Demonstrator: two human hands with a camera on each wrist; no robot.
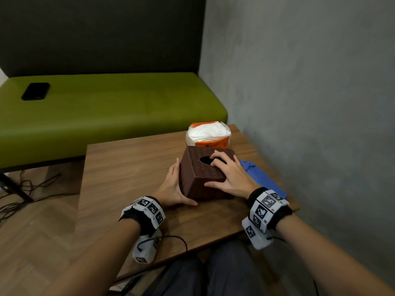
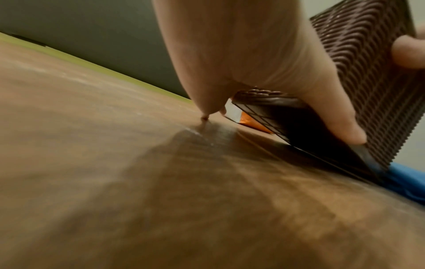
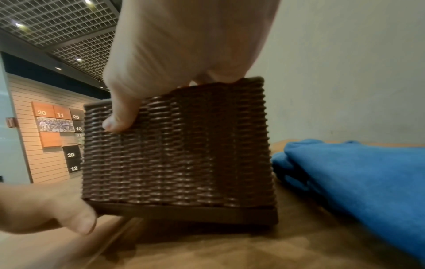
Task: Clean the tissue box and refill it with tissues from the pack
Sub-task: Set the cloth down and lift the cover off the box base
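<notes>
A brown woven tissue box stands tilted on the wooden table, its left side raised off the top. My right hand grips it from above, fingers hooked into the oval opening and thumb on the near side. My left hand holds its left lower corner, fingers along the left side and thumb at the base edge. The box's gridded underside shows in the left wrist view. Just behind the box stands the orange and white tissue pack, open at the top.
A folded blue cloth lies right of the box, near the grey wall. Behind the table runs a green bench with a black phone on it. Cables trail on the floor at left.
</notes>
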